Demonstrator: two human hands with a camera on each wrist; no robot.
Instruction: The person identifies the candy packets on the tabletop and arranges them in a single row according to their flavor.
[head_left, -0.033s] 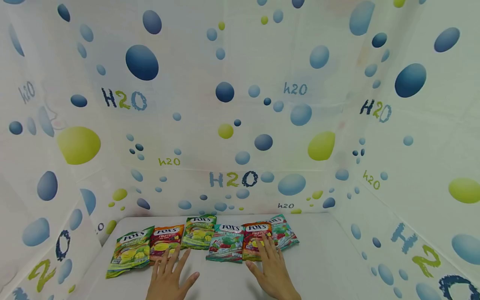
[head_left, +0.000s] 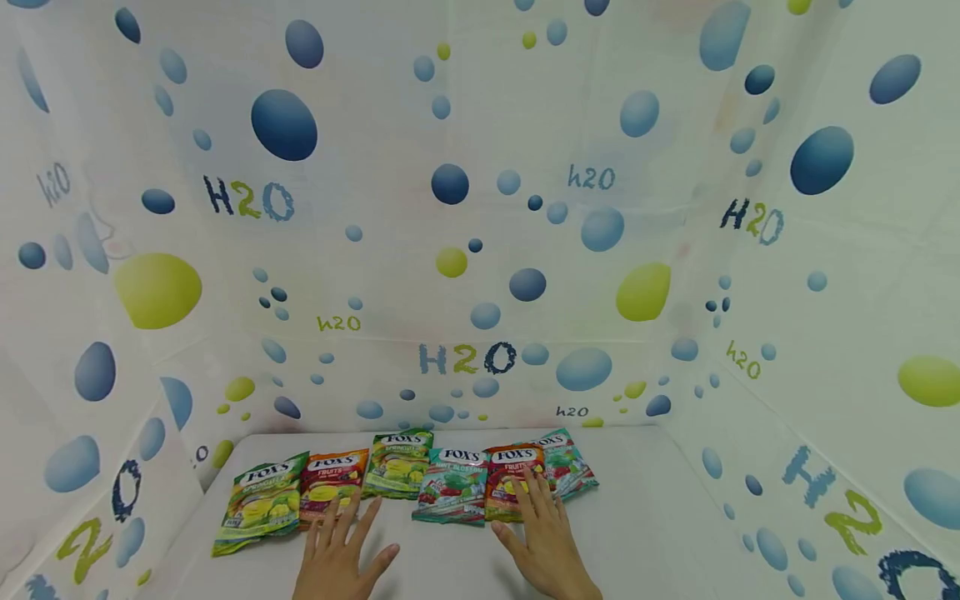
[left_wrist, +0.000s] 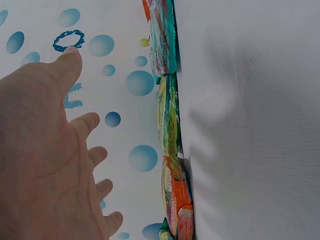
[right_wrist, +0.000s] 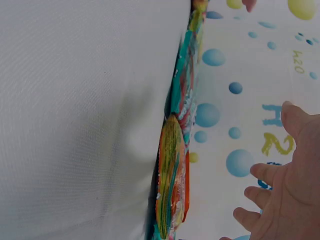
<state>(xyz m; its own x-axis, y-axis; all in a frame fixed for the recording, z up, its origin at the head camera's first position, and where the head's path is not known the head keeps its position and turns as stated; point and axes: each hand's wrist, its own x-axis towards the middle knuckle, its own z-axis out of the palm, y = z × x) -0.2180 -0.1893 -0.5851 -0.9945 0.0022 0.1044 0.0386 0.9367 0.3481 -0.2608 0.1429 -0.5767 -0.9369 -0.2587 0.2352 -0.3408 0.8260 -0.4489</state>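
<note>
Several Fox's candy bags lie in an uneven row on the white table. From the left come a green bag (head_left: 258,504), an orange-red Fruits bag (head_left: 330,479), another green bag (head_left: 397,468), a teal bag (head_left: 452,492), a second orange-red bag (head_left: 501,496) and a teal bag (head_left: 573,471) partly behind it. My left hand (head_left: 335,557) hovers with spread fingers in front of the left orange-red bag, overlapping its lower part in the head view. Likewise raised, my right hand (head_left: 546,546) covers part of the right orange-red bag. Both wrist views show the palms apart from the bags, holding nothing.
A white curtain (head_left: 390,275) printed with blue and green drops and H2O lettering encloses the back and both sides. The white table (head_left: 645,517) extends to the right of the bags and toward the front. Soft hand shadows fall on it.
</note>
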